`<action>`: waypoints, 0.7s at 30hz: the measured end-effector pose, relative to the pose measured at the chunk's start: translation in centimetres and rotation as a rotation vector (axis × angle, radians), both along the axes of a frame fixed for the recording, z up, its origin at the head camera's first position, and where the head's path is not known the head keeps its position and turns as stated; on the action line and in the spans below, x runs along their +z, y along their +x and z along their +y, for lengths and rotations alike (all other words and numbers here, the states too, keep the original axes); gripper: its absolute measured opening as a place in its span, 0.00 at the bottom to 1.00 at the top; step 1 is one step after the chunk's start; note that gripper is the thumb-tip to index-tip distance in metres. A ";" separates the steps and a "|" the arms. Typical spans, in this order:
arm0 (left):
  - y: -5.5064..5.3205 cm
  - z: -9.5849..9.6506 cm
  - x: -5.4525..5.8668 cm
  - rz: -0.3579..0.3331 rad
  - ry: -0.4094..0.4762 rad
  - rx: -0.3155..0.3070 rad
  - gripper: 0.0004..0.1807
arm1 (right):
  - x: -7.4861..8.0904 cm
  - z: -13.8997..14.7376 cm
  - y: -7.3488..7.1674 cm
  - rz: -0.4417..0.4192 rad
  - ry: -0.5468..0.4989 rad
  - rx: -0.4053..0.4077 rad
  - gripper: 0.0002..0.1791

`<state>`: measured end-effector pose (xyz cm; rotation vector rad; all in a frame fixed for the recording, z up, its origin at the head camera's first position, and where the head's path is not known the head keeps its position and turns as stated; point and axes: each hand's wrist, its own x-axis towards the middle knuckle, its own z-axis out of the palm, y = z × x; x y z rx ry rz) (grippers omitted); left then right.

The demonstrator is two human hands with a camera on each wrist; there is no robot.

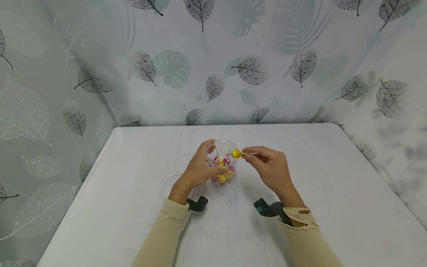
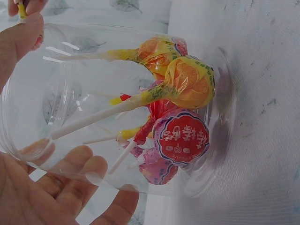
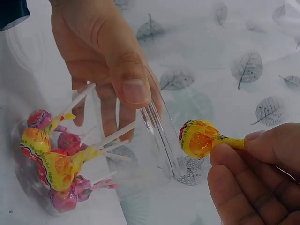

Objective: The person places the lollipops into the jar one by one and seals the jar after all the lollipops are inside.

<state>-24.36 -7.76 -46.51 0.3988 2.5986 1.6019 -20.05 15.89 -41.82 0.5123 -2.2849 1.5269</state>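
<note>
A clear plastic jar stands on the white table, with several yellow, pink and red wrapped lollipops inside, heads down and sticks up. My left hand grips the jar near its rim, thumb on the near side and fingers round the far side. Just right of the jar's mouth, my right hand pinches a yellow-wrapped lollipop by its stick, close to the head. In the right wrist view that lollipop's head points toward the open rim, apart from it.
A clear round lid lies on the table, partly behind my left wrist. A small white stick-like piece shows beside my right wrist. Leaf-patterned curtains stand behind and along both sides of the table.
</note>
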 end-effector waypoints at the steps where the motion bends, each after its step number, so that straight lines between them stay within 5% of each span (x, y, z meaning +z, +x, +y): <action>1: 0.0 0.0 0.0 0.000 0.001 0.001 0.58 | 0.0 -0.1 0.0 -0.001 0.007 0.004 0.10; 21: 0.1 -0.2 0.0 0.005 0.036 -0.025 0.57 | -0.2 -0.8 0.0 -0.080 0.031 0.093 0.13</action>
